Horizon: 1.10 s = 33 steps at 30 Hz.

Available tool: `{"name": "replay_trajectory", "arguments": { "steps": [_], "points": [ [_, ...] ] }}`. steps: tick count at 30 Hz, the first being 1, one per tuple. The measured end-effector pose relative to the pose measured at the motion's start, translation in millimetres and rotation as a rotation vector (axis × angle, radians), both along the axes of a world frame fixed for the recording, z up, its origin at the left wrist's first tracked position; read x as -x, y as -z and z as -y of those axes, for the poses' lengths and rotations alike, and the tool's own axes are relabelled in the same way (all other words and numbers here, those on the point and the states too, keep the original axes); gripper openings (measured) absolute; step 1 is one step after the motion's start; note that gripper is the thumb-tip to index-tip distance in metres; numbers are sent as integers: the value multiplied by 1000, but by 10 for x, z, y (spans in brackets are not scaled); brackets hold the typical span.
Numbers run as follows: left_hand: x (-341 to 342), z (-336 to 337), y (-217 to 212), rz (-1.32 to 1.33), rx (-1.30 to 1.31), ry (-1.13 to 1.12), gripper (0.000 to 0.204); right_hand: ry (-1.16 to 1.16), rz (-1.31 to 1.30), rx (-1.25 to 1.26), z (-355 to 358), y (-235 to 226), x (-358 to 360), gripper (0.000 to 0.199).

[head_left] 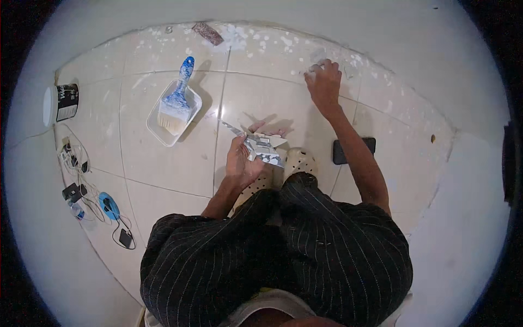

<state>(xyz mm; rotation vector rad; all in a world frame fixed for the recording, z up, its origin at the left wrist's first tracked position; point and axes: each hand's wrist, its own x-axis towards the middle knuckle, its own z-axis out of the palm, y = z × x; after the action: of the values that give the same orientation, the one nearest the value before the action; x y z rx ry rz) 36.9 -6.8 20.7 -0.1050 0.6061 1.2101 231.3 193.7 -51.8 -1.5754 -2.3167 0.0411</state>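
My left hand (243, 166), in front of my feet, is closed around a bundle of flat silver and white pieces (264, 148). One narrow pointed strip sticks out toward the upper left; what kind of pieces they are is unclear. My right hand (326, 87) reaches far forward to the floor near the wall. Its fingers are bent together over a pale patch, and I cannot make out what is in them. Left of centre, a paintbrush (180, 102) with a blue-and-white handle rests in a white tray (154, 131), bristles toward me.
A brown block (207, 33) lies by the far wall among white paint spots. A black flat rectangular object (340, 151) is beside my right forearm. At the left are a black-and-white tub (66, 102) on its side and tangled cables with a blue round device (109, 205).
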Motion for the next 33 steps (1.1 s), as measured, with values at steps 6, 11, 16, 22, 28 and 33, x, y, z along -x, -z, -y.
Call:
{"name": "replay_trajectory", "arguments": {
  "steps": [6, 11, 16, 22, 28, 33],
  "points": [
    [-55, 4, -47, -18, 79, -33, 59, -35, -46, 124, -37, 23, -93, 24],
    [-36, 9, 68, -19, 52, -20, 59, -40, -68, 184, -22, -25, -158, 17],
    [-38, -17, -8, 12, 67, -49, 59, -109, -379, 239, 385, -376, -99, 23],
    [-23, 6, 23, 86, 76, -29, 53, -248, -530, 481, 1124, -1360, 278, 22],
    [2, 17, 26, 132, 69, -68, 49, -430, -500, 463, 1368, -1272, 530, 25],
    [12, 27, 4, 34, 42, -46, 51, -420, -447, 398, 1314, -1345, 484, 25]
  ]
}}
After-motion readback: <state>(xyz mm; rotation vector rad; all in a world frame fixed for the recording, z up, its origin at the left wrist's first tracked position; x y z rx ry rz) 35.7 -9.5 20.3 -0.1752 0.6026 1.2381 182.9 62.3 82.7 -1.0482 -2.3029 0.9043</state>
